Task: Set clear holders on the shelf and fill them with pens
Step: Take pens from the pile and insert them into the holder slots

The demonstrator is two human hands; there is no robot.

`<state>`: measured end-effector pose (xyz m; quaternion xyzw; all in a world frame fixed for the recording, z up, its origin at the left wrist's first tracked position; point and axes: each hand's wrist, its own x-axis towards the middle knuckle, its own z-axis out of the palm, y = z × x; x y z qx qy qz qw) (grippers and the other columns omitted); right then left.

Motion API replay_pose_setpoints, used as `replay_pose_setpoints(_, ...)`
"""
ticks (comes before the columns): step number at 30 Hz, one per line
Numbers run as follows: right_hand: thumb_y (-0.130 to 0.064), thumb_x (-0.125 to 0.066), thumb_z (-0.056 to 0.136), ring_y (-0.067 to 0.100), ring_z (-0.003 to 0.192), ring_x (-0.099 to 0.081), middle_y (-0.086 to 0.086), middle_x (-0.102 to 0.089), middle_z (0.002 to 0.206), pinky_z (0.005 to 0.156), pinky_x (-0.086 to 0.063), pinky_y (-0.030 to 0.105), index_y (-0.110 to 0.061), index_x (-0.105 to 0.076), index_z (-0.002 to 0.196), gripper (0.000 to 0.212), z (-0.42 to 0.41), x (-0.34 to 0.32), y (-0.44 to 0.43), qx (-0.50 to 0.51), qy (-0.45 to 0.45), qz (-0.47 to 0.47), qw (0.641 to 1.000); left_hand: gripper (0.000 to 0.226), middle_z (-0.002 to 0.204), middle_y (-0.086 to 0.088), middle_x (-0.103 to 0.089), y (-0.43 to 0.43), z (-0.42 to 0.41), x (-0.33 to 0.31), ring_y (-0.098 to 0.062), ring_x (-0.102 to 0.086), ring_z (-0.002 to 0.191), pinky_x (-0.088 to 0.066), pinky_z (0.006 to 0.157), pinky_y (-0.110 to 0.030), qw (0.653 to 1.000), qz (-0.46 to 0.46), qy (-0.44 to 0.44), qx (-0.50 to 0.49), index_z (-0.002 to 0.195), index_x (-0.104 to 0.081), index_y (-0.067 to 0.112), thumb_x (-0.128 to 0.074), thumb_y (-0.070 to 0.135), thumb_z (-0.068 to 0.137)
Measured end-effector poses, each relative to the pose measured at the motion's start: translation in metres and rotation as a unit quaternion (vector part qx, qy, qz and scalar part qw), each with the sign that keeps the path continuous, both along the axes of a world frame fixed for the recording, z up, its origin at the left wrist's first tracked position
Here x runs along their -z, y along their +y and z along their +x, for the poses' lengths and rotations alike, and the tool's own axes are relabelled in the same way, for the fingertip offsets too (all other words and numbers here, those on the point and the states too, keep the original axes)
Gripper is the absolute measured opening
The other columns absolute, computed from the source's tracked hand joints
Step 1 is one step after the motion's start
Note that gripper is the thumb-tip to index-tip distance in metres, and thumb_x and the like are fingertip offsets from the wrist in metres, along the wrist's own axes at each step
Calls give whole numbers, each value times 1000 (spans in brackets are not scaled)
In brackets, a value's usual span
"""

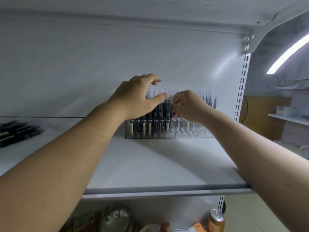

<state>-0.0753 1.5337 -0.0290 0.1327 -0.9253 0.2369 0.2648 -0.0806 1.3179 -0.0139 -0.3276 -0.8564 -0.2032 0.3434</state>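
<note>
Clear holder (189, 132) on the shelf (158, 163) carries black pens (150, 127) just under the spread left grip (137, 99), while the right grip (189, 106), close beside it, pinches one pen (170, 108).

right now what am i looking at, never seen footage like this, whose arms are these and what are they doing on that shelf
There is no machine here: one camera sits on a person's head and looks forward and down, so the two arms are the wearer's own. On the shelf stands a clear holder, its left part filled with upright dark pens, its right front slots mostly empty. The left hand rests, fingers spread, against the pen tops; the right hand has curled fingers, seemingly pinching one pen in the middle. More loose pens lie at the shelf's far left. A can stands on the shelf below.
</note>
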Motion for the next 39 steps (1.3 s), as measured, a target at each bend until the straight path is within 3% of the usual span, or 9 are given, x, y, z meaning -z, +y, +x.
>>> replay_pose_setpoints(6,-29,-68,97,13,73,-74,-5,-75,77,63,-54,26,-16,-76,95,15,5,-7,10,13,40,-16,999,60,140,16,-57,0,-1,0,-14,-54,129,-48,107,-49,1000,1,-2,-2,144,-50,36,-53,70,94)
replay_pose_setpoints(11,-30,-66,99,11,80,-71,-10,-72,87,77,-62,35,-20,-72,102,11,7,-14,12,16,134,-47,990,58,140,15,-57,-2,0,-2,-14,-54,129,-48,107,-47,1000,2,1,-6,145,-50,34,-55,67,96)
replay_pose_setpoints(14,-29,-65,98,8,82,-68,-16,-68,87,80,-60,35,-20,-70,109,15,11,-19,6,1,205,-67,976,57,139,15,-58,-6,3,-7,-14,-55,126,-49,105,-46,1000,4,1,-16,143,-51,34,-54,67,96)
replay_pose_setpoints(18,-35,-64,98,10,91,-68,-8,-71,102,85,-59,35,-21,-68,116,23,17,-34,-19,-33,252,-73,964,52,138,14,-59,-21,12,-23,-13,-56,123,-51,103,-43,998,8,7,-55,141,-53,31,-50,64,100)
replay_pose_setpoints(24,-39,-64,98,13,97,-66,-7,-70,107,89,-56,35,-22,-67,118,27,17,-54,-96,-99,194,5,976,47,131,14,-60,-99,29,-30,-12,-57,116,-52,96,-40,989,17,-22,-144,139,-54,31,-46,60,103)
replay_pose_setpoints(30,-39,-65,96,14,93,-64,-11,-68,97,85,-54,34,-23,-68,110,21,3,-51,-192,-162,140,17,977,52,122,15,-59,-205,43,-13,-14,-59,108,-52,95,-39,958,-3,-113,-264,135,-56,32,-60,64,94)
replay_pose_setpoints(36,-41,-65,95,18,97,-63,-8,-69,107,86,-52,33,-26,-67,112,22,-14,-35,-270,-193,72,47,977,54,118,8,-64,-273,57,12,-16,-62,101,-52,94,-34,919,-21,-208,-333,126,-61,26,-73,61,87)
replay_pose_setpoints(38,-42,-65,95,20,101,-63,-7,-69,108,88,-52,34,-27,-66,111,22,-18,-29,-289,-198,62,61,976,52,113,3,-67,-285,57,19,-22,-64,100,-53,93,-35,905,-57,-231,-353,119,-64,22,-72,62,87)
replay_pose_setpoints(39,-42,-64,94,20,102,-64,-7,-69,108,89,-52,35,-27,-65,110,21,-21,-27,-297,-200,59,64,976,47,106,-2,-69,-288,56,23,-25,-65,96,-53,85,-33,899,-81,-237,-360,109,-66,19,-72,60,88)
